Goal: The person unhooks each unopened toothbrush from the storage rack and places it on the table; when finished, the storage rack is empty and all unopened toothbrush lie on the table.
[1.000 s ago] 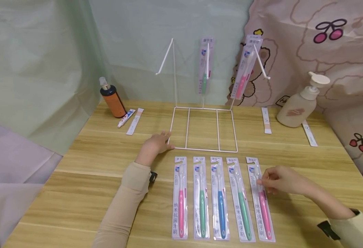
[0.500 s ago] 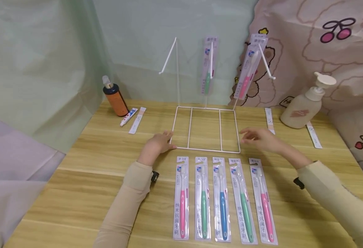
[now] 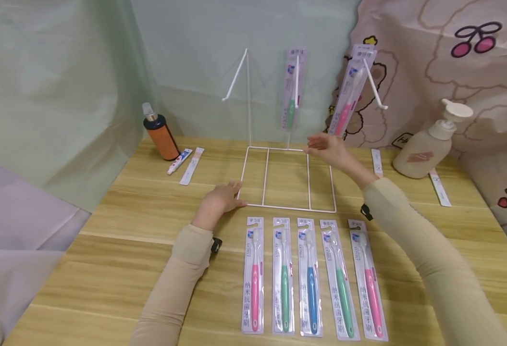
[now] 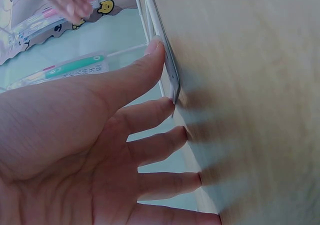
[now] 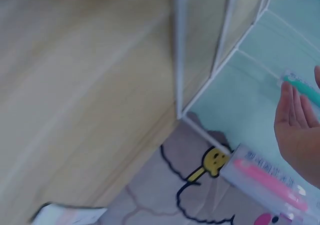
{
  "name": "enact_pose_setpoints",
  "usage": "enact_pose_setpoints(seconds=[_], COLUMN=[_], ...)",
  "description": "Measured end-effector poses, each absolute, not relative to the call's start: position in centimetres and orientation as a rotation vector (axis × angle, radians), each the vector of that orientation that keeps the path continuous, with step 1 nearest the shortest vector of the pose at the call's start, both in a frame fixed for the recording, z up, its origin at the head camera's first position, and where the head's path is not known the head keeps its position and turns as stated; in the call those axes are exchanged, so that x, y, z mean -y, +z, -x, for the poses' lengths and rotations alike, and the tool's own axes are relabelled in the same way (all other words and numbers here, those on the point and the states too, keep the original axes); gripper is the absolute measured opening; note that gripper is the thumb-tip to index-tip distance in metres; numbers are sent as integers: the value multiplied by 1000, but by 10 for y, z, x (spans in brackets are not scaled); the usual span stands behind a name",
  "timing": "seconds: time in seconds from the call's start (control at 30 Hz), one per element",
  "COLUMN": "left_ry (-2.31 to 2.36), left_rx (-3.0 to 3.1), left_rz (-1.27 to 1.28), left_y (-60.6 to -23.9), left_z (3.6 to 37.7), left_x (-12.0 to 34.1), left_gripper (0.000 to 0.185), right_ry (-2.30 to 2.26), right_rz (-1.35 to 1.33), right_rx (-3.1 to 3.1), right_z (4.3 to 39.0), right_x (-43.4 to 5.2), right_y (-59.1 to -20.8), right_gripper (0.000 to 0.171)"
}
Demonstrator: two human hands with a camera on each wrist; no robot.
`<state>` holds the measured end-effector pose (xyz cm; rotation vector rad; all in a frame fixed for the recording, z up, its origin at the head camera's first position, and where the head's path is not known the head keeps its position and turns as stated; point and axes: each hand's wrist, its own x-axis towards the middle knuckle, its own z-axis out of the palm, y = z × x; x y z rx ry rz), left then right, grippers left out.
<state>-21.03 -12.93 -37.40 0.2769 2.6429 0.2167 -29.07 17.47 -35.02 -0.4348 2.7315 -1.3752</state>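
Observation:
My left hand [image 3: 218, 201] rests at the front left corner of a white wire display rack [image 3: 279, 207]. In the left wrist view its fingers are spread and fairly straight, thumb and index finger touching the wire corner. My right hand [image 3: 328, 153] is empty, raised over the rack's right back part, fingers extended close together. Near it hang a packaged green toothbrush [image 3: 291, 115] on the middle hook and a packaged pink toothbrush [image 3: 345, 113] on the right hook. The left hook [image 3: 235, 76] is bare. Several packaged toothbrushes, including a blue one [image 3: 312, 298], lie in a row before the rack.
At the left back stand an orange-labelled bottle [image 3: 161, 139], a small toothpaste tube [image 3: 179, 161] and a paper sachet [image 3: 191, 166]. A pump bottle [image 3: 426, 149] stands at the right back, with a sachet [image 3: 377, 162] on its left and another sachet [image 3: 441, 190] beside it.
My right hand has left the rightmost pink toothbrush in the row and moved up and left, over the rack to below the hanging toothbrushes. My left hand has stayed on the rack corner.

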Motion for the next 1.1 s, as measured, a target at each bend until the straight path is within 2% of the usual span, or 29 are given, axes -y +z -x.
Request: enact_pose_setpoints(seconds=[0.43, 0.63, 0.83, 1.1], left_ry=[201, 195, 229, 209], left_rx=[-2634, -2630, -2624, -2632], left_rz=[-261, -259, -242, -245], left_y=[-371, -371, -372, -370], left_z=[210, 210, 210, 208], left_x=[124, 124, 125, 129], left_gripper=[72, 73, 72, 72], right_ry=[-1588, -1659, -1572, -1467], right_rz=[98, 12, -40, 99], right_rx=[-2829, -2821, -2898, -2968], right_z=[326, 335, 338, 330], right_x=[-139, -126, -118, -113], right_y=[-319, -308, -305, -309], right_gripper=[64, 62, 48, 38])
